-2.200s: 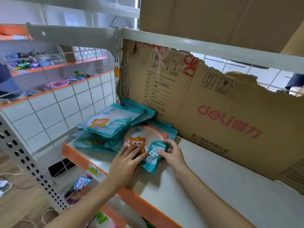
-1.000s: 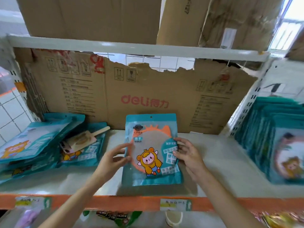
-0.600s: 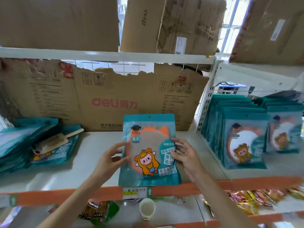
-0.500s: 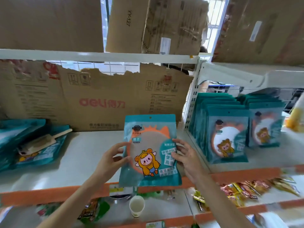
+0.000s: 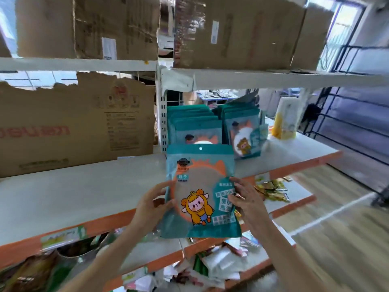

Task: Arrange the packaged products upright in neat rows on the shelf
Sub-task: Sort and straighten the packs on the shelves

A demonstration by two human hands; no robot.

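Note:
I hold a teal packet [image 5: 200, 192] with an orange ring and a cartoon figure upright in front of the shelf edge. My left hand [image 5: 152, 205] grips its left side and my right hand [image 5: 245, 199] grips its right side. Behind it, on the right shelf section [image 5: 294, 152], two rows of matching teal packets stand upright: one row [image 5: 193, 123] partly hidden by the held packet, the other [image 5: 244, 131] to its right.
A torn cardboard sheet [image 5: 73, 127] lines the back of the left shelf section [image 5: 73, 190]. A white perforated upright [image 5: 163, 114] divides the two sections. A yellow and white packet [image 5: 285, 121] stands further right. Cardboard boxes [image 5: 242, 32] sit on the shelf above. Lower shelves hold mixed goods.
My view and both hands have moved right with the packet, from the flat pile at the left to the front of the upright rows in the right section.

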